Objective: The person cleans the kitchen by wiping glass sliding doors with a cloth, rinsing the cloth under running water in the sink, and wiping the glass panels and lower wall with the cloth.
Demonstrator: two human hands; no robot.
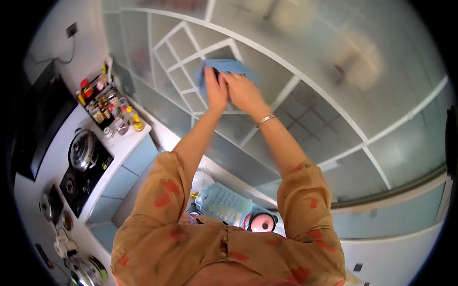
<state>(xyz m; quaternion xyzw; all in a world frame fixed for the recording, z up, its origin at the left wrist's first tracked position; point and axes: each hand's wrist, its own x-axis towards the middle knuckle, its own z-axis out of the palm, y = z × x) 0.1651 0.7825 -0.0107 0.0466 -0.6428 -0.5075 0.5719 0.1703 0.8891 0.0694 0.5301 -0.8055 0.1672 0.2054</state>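
Pressing blue cloth [225,65] to frosted glass panel [329,102], over a small lattice of white bars [296,77]; left hand [217,89] and right hand [242,91] side by side on the cloth, fingers mostly extended and close-set; cannot tell whether gripping the fabric or only pressing, with blur at the fingertips; judged best to flatten the cloth under the full length of the fingers rather than bunch it; share pressure evenly between both palms; go slowly along bar edges, a likely place for snagging; guard against the bracelet [265,120] on the right wrist, liable to knock the glass; avoid overreaching, with both arms well extended.

Surface: milky, broad, seemingly bowed by the lens; dim grid-like lines showing through, right of the hands.

Room: at left, white counter [143,129] with clustered bottles [107,106]; black stove [87,178] bearing lidded pot [82,150]; wall socket [71,30] above; low between the arms, light-blue basket [222,201], near pink-lidded pot [262,222].
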